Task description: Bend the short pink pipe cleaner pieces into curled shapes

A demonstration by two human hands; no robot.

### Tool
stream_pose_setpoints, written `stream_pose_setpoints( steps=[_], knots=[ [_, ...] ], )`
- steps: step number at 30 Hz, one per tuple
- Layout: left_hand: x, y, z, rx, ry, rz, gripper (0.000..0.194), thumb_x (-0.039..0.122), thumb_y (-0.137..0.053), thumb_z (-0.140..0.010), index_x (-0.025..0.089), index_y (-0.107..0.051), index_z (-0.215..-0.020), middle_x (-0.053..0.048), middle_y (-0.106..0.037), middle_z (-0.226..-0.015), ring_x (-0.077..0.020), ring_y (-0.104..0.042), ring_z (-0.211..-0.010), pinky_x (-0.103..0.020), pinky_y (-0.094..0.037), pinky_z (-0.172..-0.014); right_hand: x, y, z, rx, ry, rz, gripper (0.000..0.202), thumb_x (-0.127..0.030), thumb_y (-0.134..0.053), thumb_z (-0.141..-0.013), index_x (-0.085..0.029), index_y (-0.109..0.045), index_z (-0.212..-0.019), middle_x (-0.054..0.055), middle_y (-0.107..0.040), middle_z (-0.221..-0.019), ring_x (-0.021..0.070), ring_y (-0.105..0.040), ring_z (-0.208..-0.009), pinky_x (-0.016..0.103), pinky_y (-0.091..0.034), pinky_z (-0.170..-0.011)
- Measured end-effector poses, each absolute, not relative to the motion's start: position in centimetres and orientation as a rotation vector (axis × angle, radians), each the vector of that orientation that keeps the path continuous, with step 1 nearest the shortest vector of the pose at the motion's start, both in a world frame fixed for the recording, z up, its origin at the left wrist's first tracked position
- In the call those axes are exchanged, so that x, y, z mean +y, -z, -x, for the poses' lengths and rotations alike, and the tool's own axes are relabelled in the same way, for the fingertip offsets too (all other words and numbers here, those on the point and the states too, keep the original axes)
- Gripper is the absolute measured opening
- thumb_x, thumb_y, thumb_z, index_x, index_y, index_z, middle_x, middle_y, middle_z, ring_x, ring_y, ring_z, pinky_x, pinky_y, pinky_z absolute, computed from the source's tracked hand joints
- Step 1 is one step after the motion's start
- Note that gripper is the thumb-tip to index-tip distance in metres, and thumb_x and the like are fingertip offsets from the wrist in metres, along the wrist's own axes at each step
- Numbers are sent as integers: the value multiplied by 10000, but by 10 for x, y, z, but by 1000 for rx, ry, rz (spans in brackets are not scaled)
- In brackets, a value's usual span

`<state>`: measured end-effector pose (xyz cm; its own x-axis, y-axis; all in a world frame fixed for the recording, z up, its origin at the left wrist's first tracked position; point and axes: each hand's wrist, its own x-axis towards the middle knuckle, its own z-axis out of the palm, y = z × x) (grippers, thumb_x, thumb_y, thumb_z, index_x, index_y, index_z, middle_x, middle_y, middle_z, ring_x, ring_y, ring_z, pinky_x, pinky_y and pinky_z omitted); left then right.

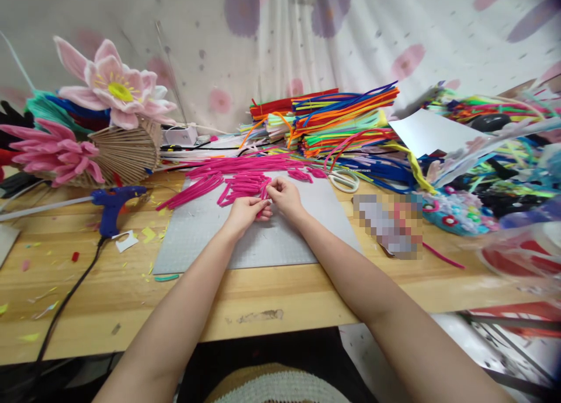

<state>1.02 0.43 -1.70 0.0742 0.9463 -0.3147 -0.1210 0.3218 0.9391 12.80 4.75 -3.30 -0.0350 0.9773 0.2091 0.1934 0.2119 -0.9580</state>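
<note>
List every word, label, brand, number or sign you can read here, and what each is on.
None can be read.
Pixelated item right of the grey mat: masked, so any lettering is unreadable.
Grey mat: faint grid lines, no legible numbers.
Blue glue gun: no legible marking.
Small white box at the back: too small to tell.

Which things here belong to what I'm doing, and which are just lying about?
In use:
- pink fuzzy stems, at your left hand and right hand
- grey mat

Apparently lying about:
- blue glue gun
- pale pink flower
- white sheet
</note>
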Motion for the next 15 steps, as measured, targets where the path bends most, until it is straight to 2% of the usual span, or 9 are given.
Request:
stream_pose_setpoints(
  steps=[5,10,15],
  knots=[
    [3,18,-17,1123,-993,-852,104,120,-603,-773,62,-644,-697,-33,-626,-558,-85,-587,-476,-214,-521,-522,50,31,-131,-1214,-1330,1089,95,-211,-537,-661,-182,-454,-625,-70,-456,-485,58,-376,-420,193,-297,-442],
    [-1,17,-10,999,-967,-740,123,131,-570,-805,67,-666,-763,-32,-632,-583,-80,-587,-502,-211,-527,-536,50,22,-146,-1164,-1917,860,168,-271,-645,-677,-142,-558,-740,-57,-472,-514,36,-364,-438,162,-212,-399],
    [-1,16,-4,918,-884,-703,141,145,-554,-820,85,-680,-796,-33,-645,-617,-72,-585,-507,-202,-532,-540,49,24,-148,-1075,-2077,705,221,-317,-677,-707,-134,-565,-760,-64,-454,-500,26,-347,-411,149,-208,-370]
  ],
)
